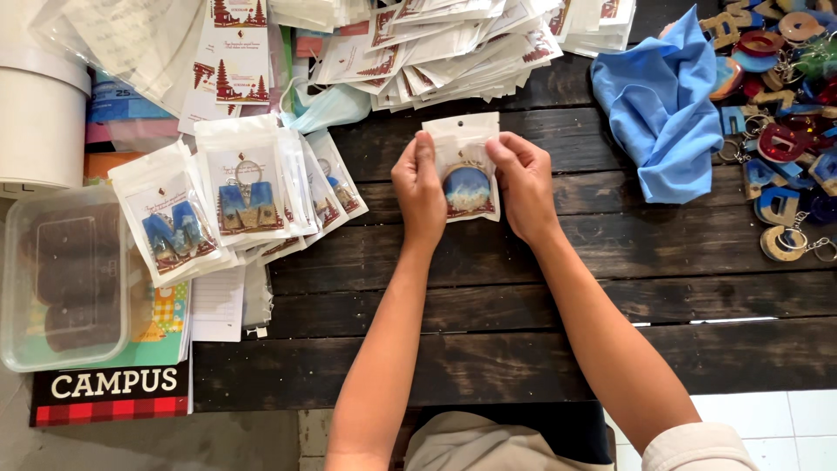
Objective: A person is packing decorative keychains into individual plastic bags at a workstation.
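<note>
Your left hand and right hand pinch the pouch at its top corners (keychain inside). Press evenly along the seal, keeping it flat above the table.

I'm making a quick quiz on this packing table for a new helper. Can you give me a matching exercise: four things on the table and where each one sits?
Things:
1. clear pouch with a keyring
2. blue cloth
3. plastic tub
4. loose keyrings

Places:
A. far right edge of the table
B. far left, on top of a notebook
C. middle, pinched between the left hand and right hand
D. upper right, just left of the loose pile

Pairs: 1-C, 2-D, 3-B, 4-A
</note>
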